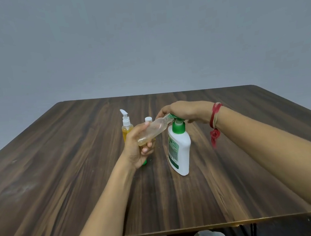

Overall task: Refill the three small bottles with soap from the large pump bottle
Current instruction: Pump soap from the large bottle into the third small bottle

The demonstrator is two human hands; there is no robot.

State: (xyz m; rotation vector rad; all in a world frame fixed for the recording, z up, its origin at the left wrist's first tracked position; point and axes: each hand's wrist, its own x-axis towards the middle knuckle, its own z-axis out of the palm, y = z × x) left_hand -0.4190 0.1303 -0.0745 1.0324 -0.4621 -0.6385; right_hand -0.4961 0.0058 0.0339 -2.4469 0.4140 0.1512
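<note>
three small bottles, one pump bottle

A white pump bottle with a green collar and green label print stands on a dark brown, streaky wood-grain table before a plain grey-blue wall. A clear small bottle shows a pale yellowish tint, while another bottle holds amber-yellow liquid under a white pump. A red and tan thread circles one wrist.
</note>
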